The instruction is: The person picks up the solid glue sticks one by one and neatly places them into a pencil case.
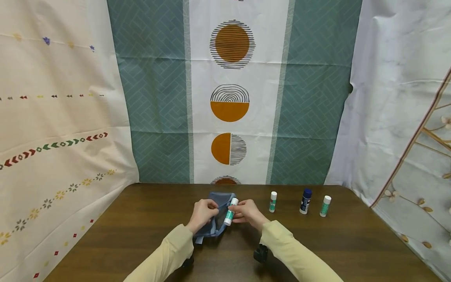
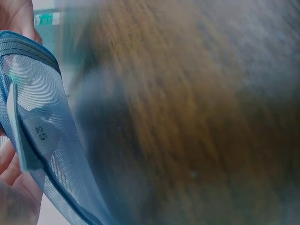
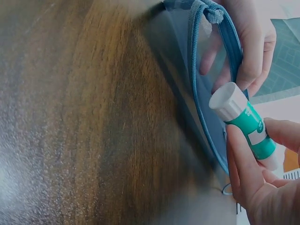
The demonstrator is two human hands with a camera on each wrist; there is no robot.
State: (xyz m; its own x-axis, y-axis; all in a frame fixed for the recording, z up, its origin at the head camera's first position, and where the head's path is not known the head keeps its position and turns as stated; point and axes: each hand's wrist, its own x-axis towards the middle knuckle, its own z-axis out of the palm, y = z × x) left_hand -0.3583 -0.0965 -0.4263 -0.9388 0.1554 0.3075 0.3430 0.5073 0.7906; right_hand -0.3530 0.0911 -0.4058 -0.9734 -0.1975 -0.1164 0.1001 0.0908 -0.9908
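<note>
A blue mesh zipper pouch [image 1: 221,198] is held up off the brown table by my left hand [image 1: 203,213], whose fingers grip its rim. In the right wrist view the pouch's zipper [image 3: 193,70] is undone, and the left fingers [image 3: 251,61] show at the far side of the opening. My right hand [image 1: 249,212] pinches a white-capped glue stick [image 3: 253,129] with a green label between thumb and fingers. The glue stick is tilted right beside the pouch's mouth. A pale tag [image 2: 21,136] hangs from the pouch in the left wrist view.
On the table [image 1: 141,219] to the right stand a green-labelled glue stick [image 1: 273,201], a larger glue stick with a dark blue cap [image 1: 305,201] and another green-labelled glue stick [image 1: 325,206]. Patterned cloths [image 1: 155,98] hang behind and at both sides.
</note>
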